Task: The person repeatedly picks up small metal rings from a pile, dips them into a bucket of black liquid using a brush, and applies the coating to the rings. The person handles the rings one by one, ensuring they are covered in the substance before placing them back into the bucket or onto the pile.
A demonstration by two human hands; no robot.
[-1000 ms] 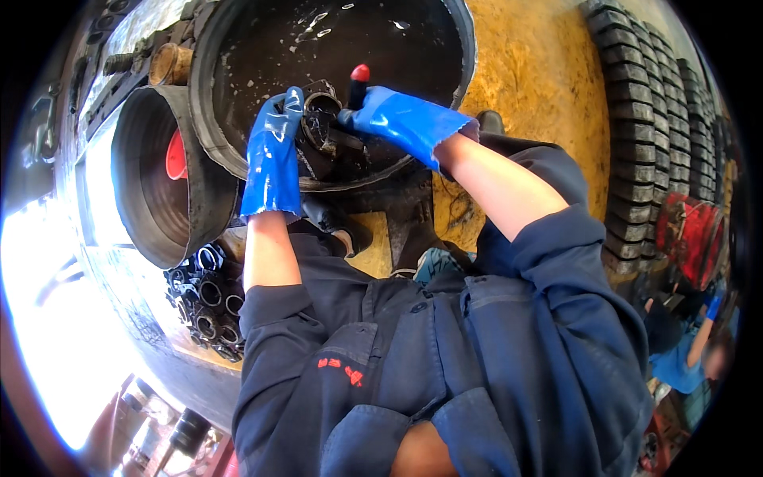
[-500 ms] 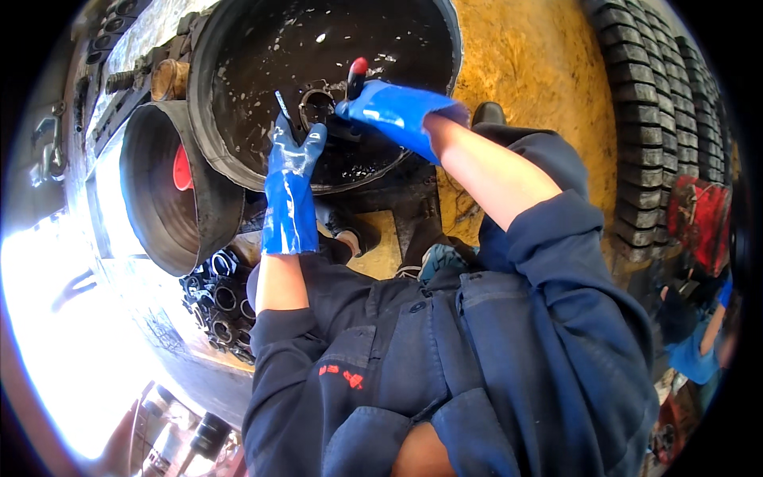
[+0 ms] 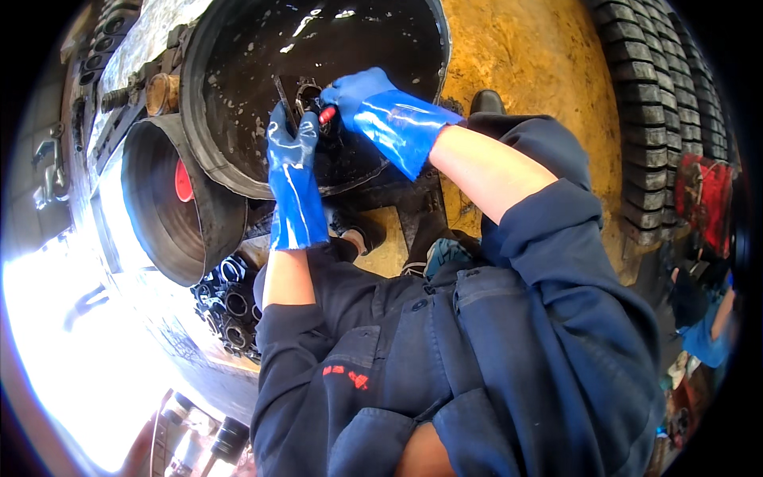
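Note:
Both hands wear long blue rubber gloves and work over a large round black tub point(image 3: 193, 119) of dark liquid. My left hand point(image 3: 292, 151) grips a dark, wet metal part with a ring-shaped end point(image 3: 307, 94), which looks like a connecting rod. Its thumb and fingers close about the part's near side. To the right, my right hand point(image 3: 358, 89) is wrapped round a tool with a red-ended handle point(image 3: 327, 114). The red end points toward the left glove, close beside the ring. The tool's working end is hidden.
A tilted black bucket point(image 3: 163, 203) with a red piece point(image 3: 183, 178) inside stands left of the tub. Below it lies a pile of dark ring-ended parts point(image 3: 237, 306). Stacked tires point(image 3: 644, 119) line the right side, near a red metal piece point(image 3: 703, 199). Another person point(image 3: 706, 338) is at far right.
The tool's red end has swung from pointing up and away to low beside the left glove. My right hand has shifted slightly left and up; the ring-ended part has tilted.

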